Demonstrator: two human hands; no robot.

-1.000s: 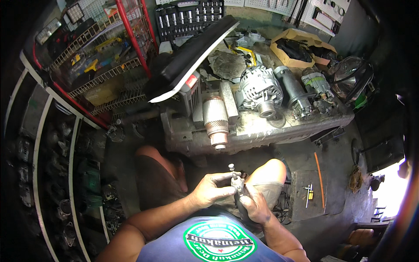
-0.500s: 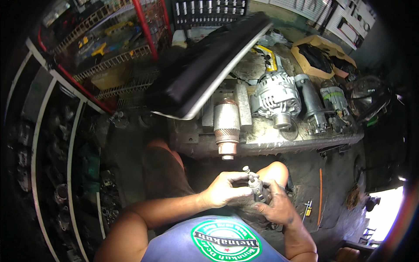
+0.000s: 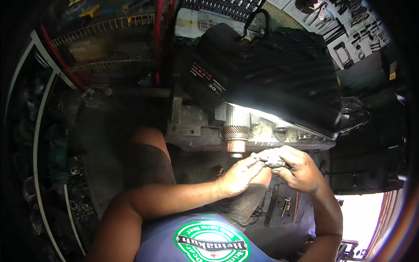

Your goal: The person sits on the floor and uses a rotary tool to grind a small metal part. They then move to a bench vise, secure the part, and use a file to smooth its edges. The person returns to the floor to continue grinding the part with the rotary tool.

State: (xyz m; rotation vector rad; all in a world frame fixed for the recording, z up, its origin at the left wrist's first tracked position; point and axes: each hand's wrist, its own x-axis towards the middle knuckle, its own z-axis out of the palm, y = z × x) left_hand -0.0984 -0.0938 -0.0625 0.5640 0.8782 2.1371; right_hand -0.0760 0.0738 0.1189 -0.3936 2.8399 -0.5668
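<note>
Part [image 3: 274, 162] is in the air between both hands, near the bench [image 3: 185, 140] front edge, right of the armature [image 3: 237, 133]; right hand [image 3: 298, 168] holds its body, fingers over the top, thumb below; left hand [image 3: 239, 175] is narrow, fingertips pinching its left end; step in hand looks like two-handed work on that end, can't tell if turning or pulling; next move likely calls for a steady right grip and fine left fingertip control; armature end overhangs the front edge, so mind knuckles there; lamp [image 3: 279, 72] hides most of the bench top toward its right corner.
</note>
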